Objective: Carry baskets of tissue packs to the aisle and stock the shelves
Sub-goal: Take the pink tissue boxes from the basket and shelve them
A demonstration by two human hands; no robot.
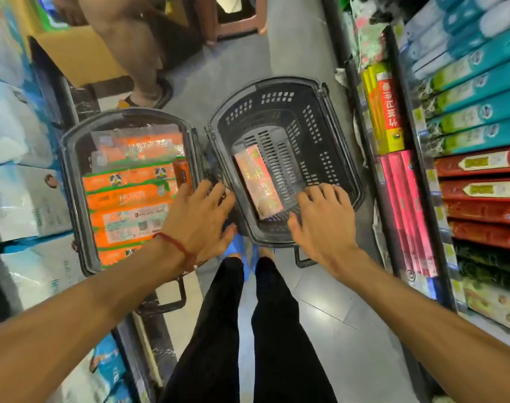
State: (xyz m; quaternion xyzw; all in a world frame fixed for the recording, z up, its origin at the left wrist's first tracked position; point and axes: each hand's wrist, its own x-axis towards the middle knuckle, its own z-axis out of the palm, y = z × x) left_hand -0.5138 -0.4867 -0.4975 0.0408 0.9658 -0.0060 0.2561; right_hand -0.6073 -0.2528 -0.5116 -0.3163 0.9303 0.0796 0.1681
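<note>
Hovering spread, both hands [256, 219] flank the pink pack [258, 184] in the right basket [339, 135].

Near rim of the right basket [329, 117] under both hands; shelf boxes [480, 117] blurred, print unreadable.

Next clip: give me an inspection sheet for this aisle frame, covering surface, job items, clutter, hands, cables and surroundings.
Surface: grey tiled floor, glossy.
Job's things: left basket full of orange packs; right basket nearly empty, one pink pack inside.
Clutter: cardboard box and stool up the aisle.
Grippers: left hand open over the gap between baskets; right hand open over right basket's near rim; neither holds anything.
Cables: nothing seen.
Surroundings: stocked shelves on the right, bulk packs on the left, another person's leg ahead.
</note>
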